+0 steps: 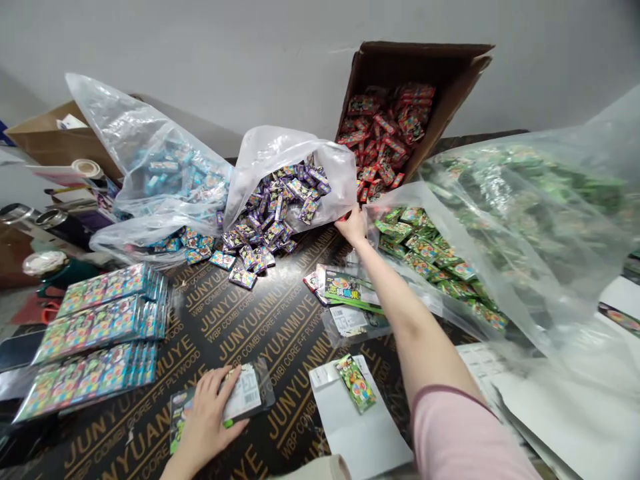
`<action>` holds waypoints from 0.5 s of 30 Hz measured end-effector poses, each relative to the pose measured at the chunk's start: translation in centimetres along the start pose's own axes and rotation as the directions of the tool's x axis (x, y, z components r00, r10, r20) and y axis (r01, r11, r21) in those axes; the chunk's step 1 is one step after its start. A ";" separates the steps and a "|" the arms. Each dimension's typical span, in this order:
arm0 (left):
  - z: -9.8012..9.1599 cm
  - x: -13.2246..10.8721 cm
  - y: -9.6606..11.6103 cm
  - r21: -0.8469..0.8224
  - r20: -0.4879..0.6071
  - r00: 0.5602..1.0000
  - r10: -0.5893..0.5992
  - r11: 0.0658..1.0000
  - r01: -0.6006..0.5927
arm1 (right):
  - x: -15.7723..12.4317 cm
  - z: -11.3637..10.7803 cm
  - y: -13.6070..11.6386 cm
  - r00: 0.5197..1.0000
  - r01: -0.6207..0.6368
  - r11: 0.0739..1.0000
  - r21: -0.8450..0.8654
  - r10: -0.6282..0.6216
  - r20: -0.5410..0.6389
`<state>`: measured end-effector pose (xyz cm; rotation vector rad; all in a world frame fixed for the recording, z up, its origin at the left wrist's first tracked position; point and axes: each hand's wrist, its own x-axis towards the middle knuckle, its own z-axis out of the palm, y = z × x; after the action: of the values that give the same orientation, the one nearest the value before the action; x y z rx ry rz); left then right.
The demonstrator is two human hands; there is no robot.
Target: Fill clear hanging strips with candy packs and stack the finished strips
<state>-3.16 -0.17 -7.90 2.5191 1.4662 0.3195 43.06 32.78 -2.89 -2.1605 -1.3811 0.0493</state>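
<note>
My left hand [207,410] lies flat over a clear plastic bag [267,383] with a white label and a green-and-black card, its fingers stretched across it. My right hand [353,227] reaches forward, fingers curled around a small red candy box [345,216] that is mostly hidden. Just beyond it, a tipped brown carton [465,87] holds many red candy boxes [383,143]. Purple candy boxes [280,200] spill from a plastic bag to its left. Green candy packets [430,253] lie in another bag to its right. One green packet [356,383] rests on white paper [345,433].
Stacks of wrapped multicoloured packs [95,333] stand at the left. Blue candy boxes [185,173] fill a plastic bag behind them. Flat bags with header cards [353,290] lie near my right forearm. Metal flasks [63,227] stand at the far left. Papers [565,413] lie at the right.
</note>
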 end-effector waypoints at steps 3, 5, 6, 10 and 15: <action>-0.3 0.1 0.1 -0.041 0.015 1.000 -0.016 0.999 0.017 | -6.4 -1.7 -1.6 0.967 0.161 0.961 0.226 -0.200 0.161; -0.4 0.1 0.2 -0.062 0.017 1.000 -0.021 0.998 0.022 | -11.0 -2.6 -2.8 0.877 0.282 0.894 0.348 -0.387 0.284; -0.5 0.0 0.2 -0.069 0.014 1.000 -0.021 0.997 0.022 | -12.7 -3.0 -3.4 0.827 0.337 0.854 0.397 -0.470 0.309; -0.4 0.0 0.1 -0.077 -0.003 1.000 -0.008 0.997 0.008 | -12.3 -5.5 -5.4 0.919 0.351 0.842 0.409 -0.393 0.019; 0.0 0.0 0.0 -0.063 -0.025 0.999 -0.026 0.998 0.025 | 0.4 -11.1 -4.6 0.842 0.245 0.942 0.230 -0.089 -0.532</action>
<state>-3.22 -0.18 -7.92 2.4542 1.4728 0.3893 43.07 29.64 8.75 -1.6345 -1.1522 -0.3533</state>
